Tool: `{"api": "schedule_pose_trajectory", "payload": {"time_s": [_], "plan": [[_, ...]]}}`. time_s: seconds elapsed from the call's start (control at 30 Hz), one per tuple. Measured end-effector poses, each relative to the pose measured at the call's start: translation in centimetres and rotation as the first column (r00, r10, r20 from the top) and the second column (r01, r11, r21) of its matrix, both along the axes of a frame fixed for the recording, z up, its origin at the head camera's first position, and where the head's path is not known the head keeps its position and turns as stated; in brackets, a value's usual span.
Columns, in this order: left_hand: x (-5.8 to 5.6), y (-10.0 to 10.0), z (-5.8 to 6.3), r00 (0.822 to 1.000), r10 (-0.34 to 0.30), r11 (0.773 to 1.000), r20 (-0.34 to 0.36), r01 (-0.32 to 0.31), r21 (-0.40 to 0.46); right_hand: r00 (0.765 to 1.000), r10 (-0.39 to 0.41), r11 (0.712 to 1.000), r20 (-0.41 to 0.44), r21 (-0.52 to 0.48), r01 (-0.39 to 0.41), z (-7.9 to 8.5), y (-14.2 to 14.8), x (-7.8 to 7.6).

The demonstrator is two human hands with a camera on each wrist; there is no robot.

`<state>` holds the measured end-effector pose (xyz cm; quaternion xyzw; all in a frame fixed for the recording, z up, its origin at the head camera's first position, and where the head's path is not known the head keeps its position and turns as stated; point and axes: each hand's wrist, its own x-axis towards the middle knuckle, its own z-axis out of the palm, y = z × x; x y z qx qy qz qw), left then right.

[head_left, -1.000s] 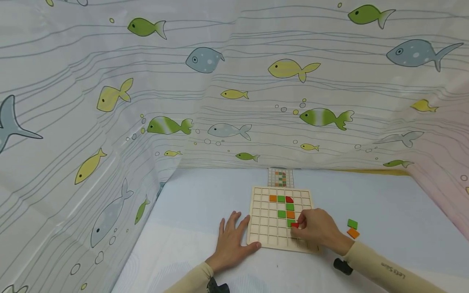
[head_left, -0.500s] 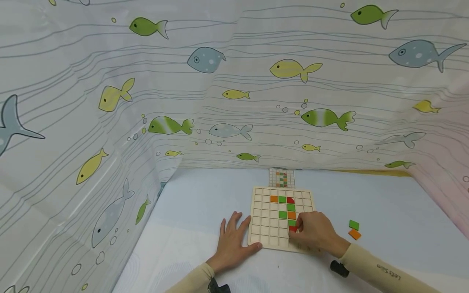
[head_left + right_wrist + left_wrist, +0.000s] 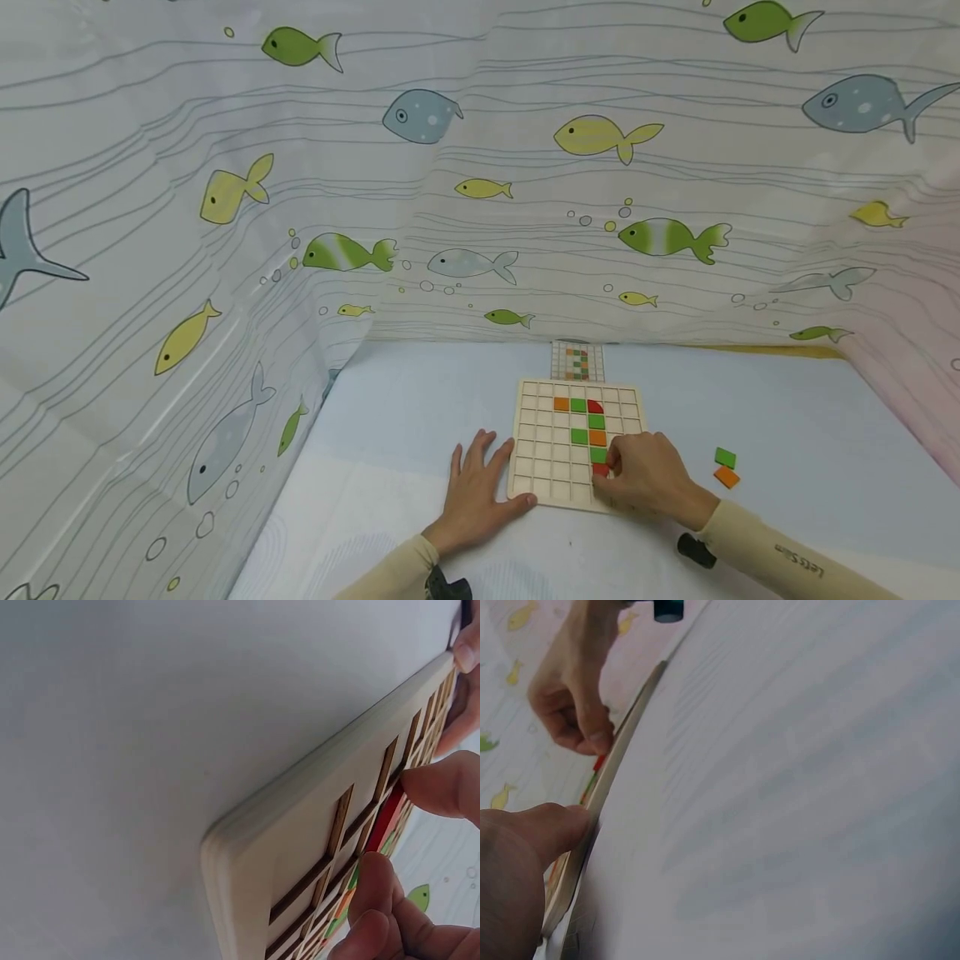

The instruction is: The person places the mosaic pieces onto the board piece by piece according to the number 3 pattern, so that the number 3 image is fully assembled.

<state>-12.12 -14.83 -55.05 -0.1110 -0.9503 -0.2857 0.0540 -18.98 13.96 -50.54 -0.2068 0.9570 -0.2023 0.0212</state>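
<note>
A pale wooden grid board (image 3: 542, 452) lies on the table with several green and orange tiles and a red tile with a rounded corner (image 3: 595, 407) in its cells. My right hand (image 3: 651, 475) pinches a red tile (image 3: 385, 816) between thumb and fingertips, at a cell just below a green tile (image 3: 598, 455). In the right wrist view this red tile sits low among the grid ridges. My left hand (image 3: 477, 498) has its fingers spread along the board's left side, the thumb on the near left corner. The right hand hides the board's near right part.
Behind the board lies a printed pattern card (image 3: 557, 362) with a small coloured grid. To the right, on the pale tablecloth, are a loose green tile (image 3: 725, 457) and a loose orange tile (image 3: 726, 477). A fish-printed curtain (image 3: 480, 225) encloses the back and sides.
My right hand has brought the red tile slightly left and nearer to me, off the green tile's edge and into the cell below it. The left hand stays at the board's edge.
</note>
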Motion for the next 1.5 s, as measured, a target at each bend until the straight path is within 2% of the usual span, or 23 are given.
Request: {"api": "schedule_pose_trajectory", "payload": {"time_s": [0.3, 0.73, 1.5], "plan": [[0.00, 0.01, 0.15, 1.000, -0.001, 1.000, 0.000, 0.001, 0.007, 1.000, -0.018, 1.000, 0.006, 0.019, 0.018, 0.09, -0.17, 0.06], [-0.12, 0.00, 0.10, 1.000, -0.001, 1.000, 0.002, 0.001, 0.010, 1.000, -0.009, 1.000, -0.005, -0.002, 0.009, 0.27, -0.03, 0.11], [0.08, 0.00, -0.08, 1.000, 0.006, 1.000, -0.009, -0.006, 0.020, 0.999, 0.000, 0.999, 0.034, -0.042, 0.001, 0.08, 0.65, -0.11]]}}
